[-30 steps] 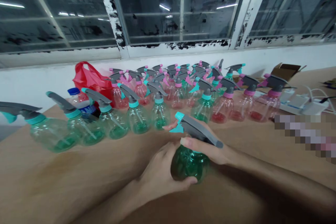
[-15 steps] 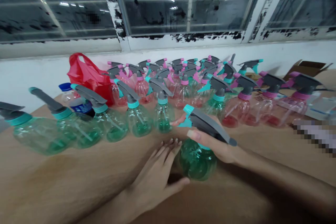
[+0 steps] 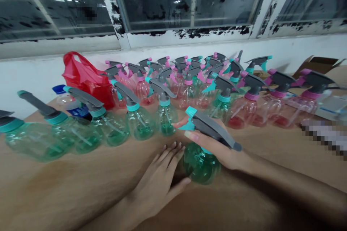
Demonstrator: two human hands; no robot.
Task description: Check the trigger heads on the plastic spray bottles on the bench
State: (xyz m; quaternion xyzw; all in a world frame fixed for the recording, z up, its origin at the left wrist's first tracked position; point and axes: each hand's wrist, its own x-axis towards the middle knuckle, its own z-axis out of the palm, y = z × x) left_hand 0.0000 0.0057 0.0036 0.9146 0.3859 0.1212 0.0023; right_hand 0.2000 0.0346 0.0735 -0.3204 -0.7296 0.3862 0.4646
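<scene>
Near the middle, my right hand (image 3: 217,148) is wrapped around the neck of a green spray bottle (image 3: 202,164), just under its grey and turquoise trigger head. The forefinger reaches forward by the turquoise trigger. My left hand (image 3: 159,177) lies low at the bottle's left side, fingers stretched out and thumb apart; whether it touches the bottle I cannot tell. Beyond it, a spray bottle with a turquoise collar (image 3: 166,117) and green liquid stands closest to my left fingertips. Dark green liquid shows inside the bottle in my right hand.
More green-tinted spray bottles (image 3: 140,124) form a row on the left. Pink-tinted ones (image 3: 241,112) stand on the right, with a mixed cluster behind. A red plastic bag (image 3: 84,81), a blue-capped bottle (image 3: 73,103) and a cardboard box (image 3: 316,66) lie toward the wall.
The view has shifted slightly, so most of the scene sits a little further left and higher. My right hand keeps its hold on the spray bottle; my left hand stays beside it.
</scene>
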